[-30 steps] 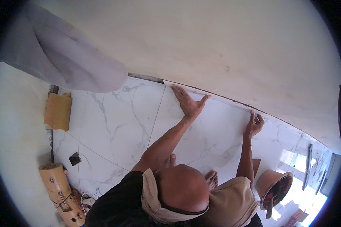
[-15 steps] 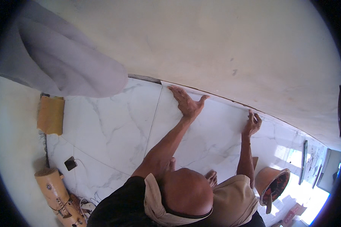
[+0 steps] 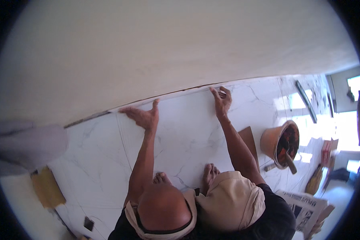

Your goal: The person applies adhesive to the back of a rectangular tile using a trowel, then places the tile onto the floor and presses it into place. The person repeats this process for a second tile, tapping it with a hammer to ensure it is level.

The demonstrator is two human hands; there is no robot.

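Head view: my left hand [image 3: 142,117] and right hand [image 3: 222,102] rest flat and apart on the marble floor tile [image 3: 180,132], already against the wall [image 3: 168,52]; final seating looks left.

A plain off-white wall [image 3: 168,52] fills the upper half of the view, from nine o'clock round to two o'clock. At three o'clock an orange bucket [image 3: 274,138] stands on the white marble-patterned floor [image 3: 96,160], with a tool handle [image 3: 290,162] sticking out of it. A brown board [image 3: 249,138] lies just beside the bucket, on its nine o'clock side. At five o'clock lies a folded newspaper [image 3: 306,206]. At eight o'clock a yellow-brown pad [image 3: 47,187] lies near a grey cloth bundle [image 3: 24,146]. A small dark block [image 3: 89,223] sits at seven o'clock.
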